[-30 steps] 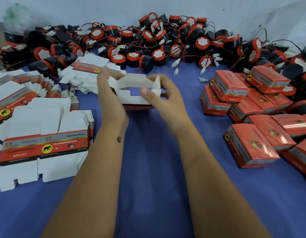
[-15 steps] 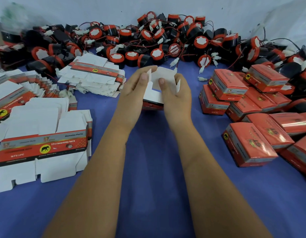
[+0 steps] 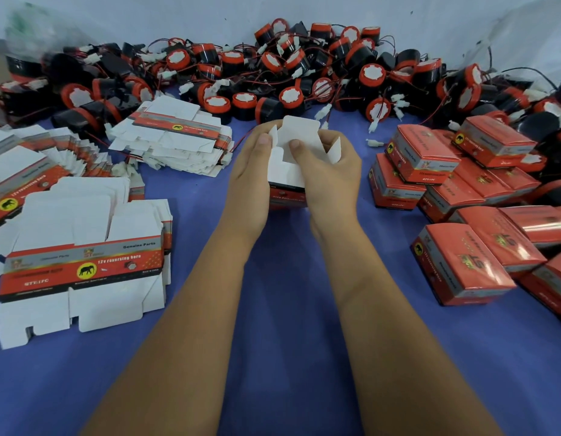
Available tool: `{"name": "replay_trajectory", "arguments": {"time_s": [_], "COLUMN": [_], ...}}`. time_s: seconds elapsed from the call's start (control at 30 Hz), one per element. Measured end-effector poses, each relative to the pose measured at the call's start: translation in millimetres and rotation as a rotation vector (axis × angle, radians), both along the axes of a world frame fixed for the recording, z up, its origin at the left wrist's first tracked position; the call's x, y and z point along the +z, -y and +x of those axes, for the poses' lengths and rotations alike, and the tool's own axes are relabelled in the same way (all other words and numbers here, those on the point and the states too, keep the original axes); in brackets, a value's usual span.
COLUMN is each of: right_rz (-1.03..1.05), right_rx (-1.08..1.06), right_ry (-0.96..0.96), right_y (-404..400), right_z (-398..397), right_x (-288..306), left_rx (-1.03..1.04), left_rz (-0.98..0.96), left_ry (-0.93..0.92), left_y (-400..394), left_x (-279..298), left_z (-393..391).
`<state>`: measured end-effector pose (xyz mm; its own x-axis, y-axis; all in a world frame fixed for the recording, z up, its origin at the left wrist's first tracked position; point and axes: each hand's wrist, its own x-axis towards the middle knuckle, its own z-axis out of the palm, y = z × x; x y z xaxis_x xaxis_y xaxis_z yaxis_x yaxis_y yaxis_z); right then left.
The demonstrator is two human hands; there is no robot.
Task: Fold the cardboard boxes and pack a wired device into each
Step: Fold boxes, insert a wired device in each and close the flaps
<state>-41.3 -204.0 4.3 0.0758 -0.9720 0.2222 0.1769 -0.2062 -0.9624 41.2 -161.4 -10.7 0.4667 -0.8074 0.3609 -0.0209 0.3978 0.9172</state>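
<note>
Now | left hand (image 3: pixel 250 171), right hand (image 3: pixel 329 174) grip box (image 3: pixel 287 184) between them | flaps up

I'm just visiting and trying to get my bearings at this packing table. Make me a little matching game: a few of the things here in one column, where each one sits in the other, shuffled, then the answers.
Things:
1. half-folded box
2. flat box blanks
3. finished red boxes
4. wired devices

Places:
A. heaped along the far edge, by the wall
B. stacked on the person's left
C. held between the left hand and right hand
D. piled on the person's right

Pairs: 1-C, 2-B, 3-D, 4-A
</note>
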Motion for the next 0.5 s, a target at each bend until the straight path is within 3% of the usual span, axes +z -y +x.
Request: {"name": "replay_trajectory", "arguments": {"time_s": [0.1, 0.23, 0.5], "right_rz": [0.023, 0.015, 0.033], "right_rx": [0.159, 0.283, 0.232], "right_ry": [0.071, 0.016, -0.008], "right_y": [-1.1, 2.2, -0.6], "right_z": [-2.8, -4.7, -2.3], "right_x": [0.4, 0.0, 0.3], "left_rx": [-0.006, 0.029, 0.094], "left_rz": [0.065, 0.053, -0.046], "left_ry": [-0.101, -0.126, 0.115], "left_y": [2.2, 3.3, -1.1], "left_x": [-3.1, -2.1, -3.1], "left_z": [0.9, 5.4, 0.8]}}
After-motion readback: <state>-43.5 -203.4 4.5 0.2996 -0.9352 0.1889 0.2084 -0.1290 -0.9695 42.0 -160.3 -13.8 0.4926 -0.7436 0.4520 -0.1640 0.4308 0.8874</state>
